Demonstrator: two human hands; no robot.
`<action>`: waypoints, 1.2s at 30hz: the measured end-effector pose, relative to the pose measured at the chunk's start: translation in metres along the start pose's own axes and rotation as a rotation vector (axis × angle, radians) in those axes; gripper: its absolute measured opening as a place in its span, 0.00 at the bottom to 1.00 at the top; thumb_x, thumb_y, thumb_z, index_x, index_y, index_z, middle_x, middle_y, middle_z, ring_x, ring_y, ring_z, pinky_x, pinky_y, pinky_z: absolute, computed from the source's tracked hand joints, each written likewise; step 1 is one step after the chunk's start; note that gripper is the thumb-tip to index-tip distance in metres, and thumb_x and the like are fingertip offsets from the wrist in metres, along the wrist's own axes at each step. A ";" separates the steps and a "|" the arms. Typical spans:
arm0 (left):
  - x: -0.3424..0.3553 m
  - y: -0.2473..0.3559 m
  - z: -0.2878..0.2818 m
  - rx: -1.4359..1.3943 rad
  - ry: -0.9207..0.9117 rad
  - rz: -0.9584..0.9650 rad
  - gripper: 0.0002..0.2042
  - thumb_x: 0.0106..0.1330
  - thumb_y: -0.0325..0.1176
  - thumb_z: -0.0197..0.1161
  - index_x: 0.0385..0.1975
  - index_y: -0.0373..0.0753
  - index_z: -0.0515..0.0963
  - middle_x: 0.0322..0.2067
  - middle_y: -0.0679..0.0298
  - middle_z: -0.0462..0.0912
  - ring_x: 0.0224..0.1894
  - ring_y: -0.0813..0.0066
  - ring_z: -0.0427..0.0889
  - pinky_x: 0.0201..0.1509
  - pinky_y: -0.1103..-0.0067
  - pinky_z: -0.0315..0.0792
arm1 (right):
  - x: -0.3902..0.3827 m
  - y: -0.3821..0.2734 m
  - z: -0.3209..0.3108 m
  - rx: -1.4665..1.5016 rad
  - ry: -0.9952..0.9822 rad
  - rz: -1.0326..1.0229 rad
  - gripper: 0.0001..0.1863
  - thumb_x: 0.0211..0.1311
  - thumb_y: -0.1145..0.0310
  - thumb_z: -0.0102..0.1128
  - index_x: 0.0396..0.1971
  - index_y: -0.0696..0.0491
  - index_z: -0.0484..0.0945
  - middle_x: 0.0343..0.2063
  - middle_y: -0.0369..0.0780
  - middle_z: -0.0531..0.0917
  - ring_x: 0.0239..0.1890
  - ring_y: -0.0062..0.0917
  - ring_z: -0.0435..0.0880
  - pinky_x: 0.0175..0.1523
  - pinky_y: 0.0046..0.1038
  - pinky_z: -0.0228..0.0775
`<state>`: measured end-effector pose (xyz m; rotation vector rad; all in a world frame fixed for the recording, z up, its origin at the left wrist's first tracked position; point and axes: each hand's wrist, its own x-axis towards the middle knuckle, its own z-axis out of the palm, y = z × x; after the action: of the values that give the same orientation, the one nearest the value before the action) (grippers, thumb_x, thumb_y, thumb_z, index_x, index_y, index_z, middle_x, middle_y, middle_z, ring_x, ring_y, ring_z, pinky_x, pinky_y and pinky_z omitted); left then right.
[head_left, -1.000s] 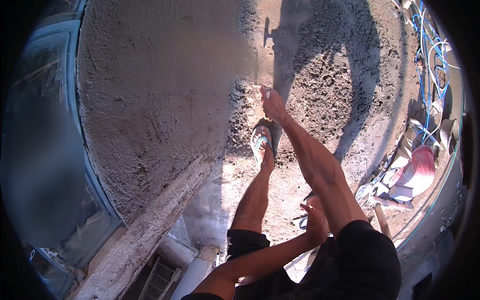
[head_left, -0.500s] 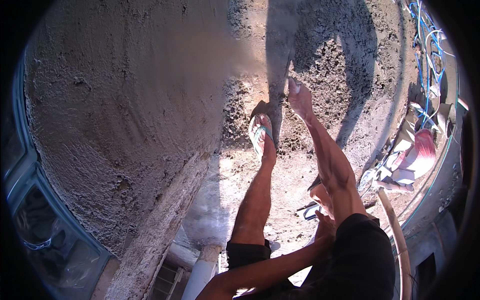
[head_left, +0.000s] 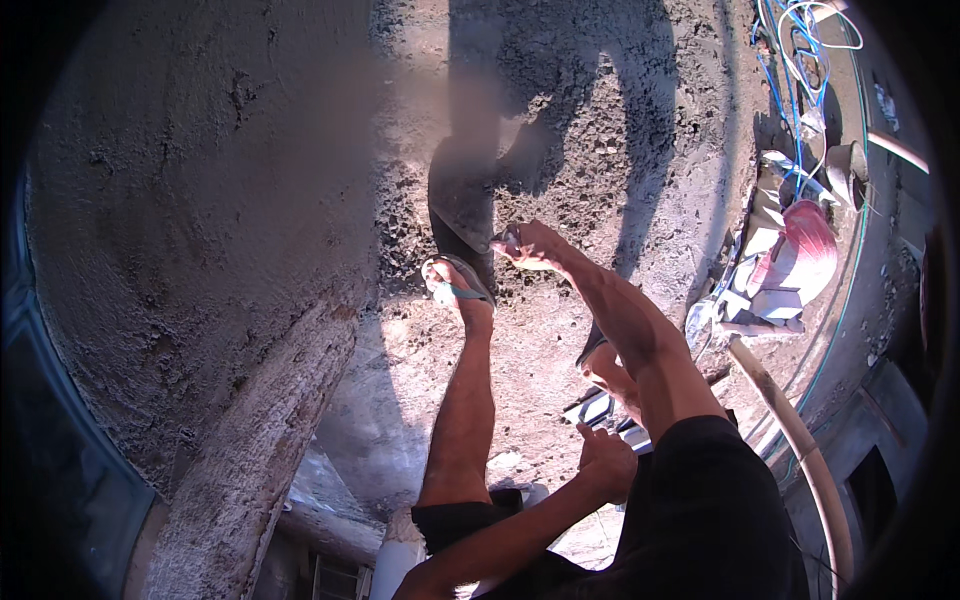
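My right hand point(head_left: 535, 247) is closed around what looks like a trowel point(head_left: 472, 222). Its greyish pointed blade reaches left, with dark shadow beside it, and its handle is mostly hidden in the fist. Below the blade lies rough ground point(head_left: 560, 170) strewn with mortar crumbs. My left hand point(head_left: 606, 466) is empty and rests by my right leg in black shorts point(head_left: 700, 500). Its thumb or forefinger stands out, while the other fingers show only in part. My left foot in a flip-flop point(head_left: 457, 280) is just below the blade.
A rough grey plastered wall point(head_left: 200, 230) fills the left, ending at a ledge point(head_left: 260, 440). Blue and white cables point(head_left: 800, 70), a pinkish-red sack point(head_left: 805, 250) and broken pieces lie at the right. A curved wooden pole point(head_left: 800, 450) leans nearby. Beside my right foot point(head_left: 610, 375) sits a grey-and-black object point(head_left: 592, 405).
My right hand has come down and nearer, and the blade now shows broadside rather than edge-on. My left hand has shifted slightly left and down. The whole view has swung to the right.
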<state>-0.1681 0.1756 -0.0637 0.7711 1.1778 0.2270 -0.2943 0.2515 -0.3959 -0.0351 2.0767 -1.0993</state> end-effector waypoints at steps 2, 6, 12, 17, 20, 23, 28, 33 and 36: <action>0.008 -0.001 0.007 0.078 -0.015 0.015 0.27 0.60 0.50 0.60 0.53 0.36 0.75 0.52 0.52 0.76 0.60 0.52 0.71 0.67 0.41 0.48 | -0.003 0.010 -0.007 0.083 0.308 0.139 0.24 0.64 0.45 0.56 0.29 0.54 0.78 0.23 0.46 0.82 0.25 0.37 0.82 0.31 0.37 0.72; 0.019 0.011 0.025 0.185 0.035 0.009 0.30 0.51 0.51 0.72 0.49 0.36 0.76 0.49 0.54 0.78 0.57 0.54 0.74 0.64 0.41 0.53 | -0.051 0.042 -0.040 0.492 0.661 0.217 0.21 0.67 0.49 0.56 0.26 0.54 0.73 0.15 0.33 0.74 0.17 0.19 0.71 0.24 0.29 0.65; 0.032 0.023 0.019 0.266 -0.044 0.039 0.29 0.53 0.55 0.71 0.48 0.39 0.78 0.47 0.56 0.79 0.55 0.55 0.76 0.61 0.45 0.58 | -0.167 0.053 0.003 0.261 0.255 0.152 0.29 0.66 0.39 0.52 0.37 0.54 0.80 0.25 0.45 0.83 0.29 0.35 0.84 0.37 0.37 0.74; 0.053 0.018 0.027 0.401 -0.200 0.008 0.34 0.51 0.60 0.68 0.51 0.40 0.76 0.50 0.55 0.78 0.57 0.54 0.75 0.60 0.44 0.59 | -0.238 0.053 0.051 0.476 0.341 0.538 0.33 0.67 0.36 0.45 0.28 0.54 0.79 0.21 0.43 0.80 0.26 0.31 0.79 0.36 0.38 0.69; 0.065 0.004 0.035 0.493 -0.350 -0.055 0.35 0.52 0.63 0.65 0.52 0.40 0.75 0.53 0.56 0.78 0.58 0.55 0.75 0.61 0.49 0.63 | -0.275 0.050 0.056 0.543 0.149 0.660 0.31 0.66 0.37 0.49 0.29 0.56 0.79 0.23 0.45 0.81 0.33 0.36 0.82 0.42 0.40 0.70; 0.062 -0.032 0.028 0.576 -0.411 -0.158 0.38 0.55 0.64 0.62 0.56 0.38 0.73 0.55 0.55 0.77 0.58 0.53 0.75 0.61 0.49 0.63 | -0.306 0.033 0.062 0.478 0.417 0.605 0.31 0.62 0.37 0.52 0.37 0.54 0.80 0.33 0.48 0.84 0.43 0.43 0.82 0.50 0.41 0.71; -0.006 -0.101 0.006 0.897 -0.039 -0.323 0.33 0.62 0.58 0.58 0.54 0.31 0.70 0.50 0.42 0.77 0.55 0.45 0.76 0.58 0.52 0.68 | -0.333 -0.010 0.098 0.860 0.962 0.875 0.36 0.59 0.38 0.56 0.54 0.56 0.73 0.49 0.53 0.78 0.52 0.45 0.77 0.57 0.43 0.65; -0.080 -0.111 -0.013 0.993 0.380 -0.222 0.27 0.61 0.54 0.59 0.45 0.33 0.78 0.39 0.44 0.81 0.51 0.45 0.78 0.54 0.54 0.70 | -0.362 -0.034 0.143 1.138 1.076 1.178 0.32 0.58 0.47 0.56 0.58 0.51 0.70 0.52 0.54 0.76 0.58 0.48 0.73 0.62 0.44 0.63; -0.118 -0.092 -0.019 0.734 0.343 -0.331 0.24 0.63 0.49 0.61 0.47 0.33 0.72 0.39 0.42 0.78 0.44 0.41 0.78 0.46 0.54 0.71 | -0.389 -0.037 0.166 1.191 1.133 1.229 0.27 0.54 0.55 0.56 0.53 0.50 0.74 0.44 0.51 0.82 0.51 0.44 0.80 0.56 0.42 0.69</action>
<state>-0.2522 0.0532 -0.0390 1.1804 1.7242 -0.3898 0.0734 0.2517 -0.1847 2.4643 1.2153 -1.3378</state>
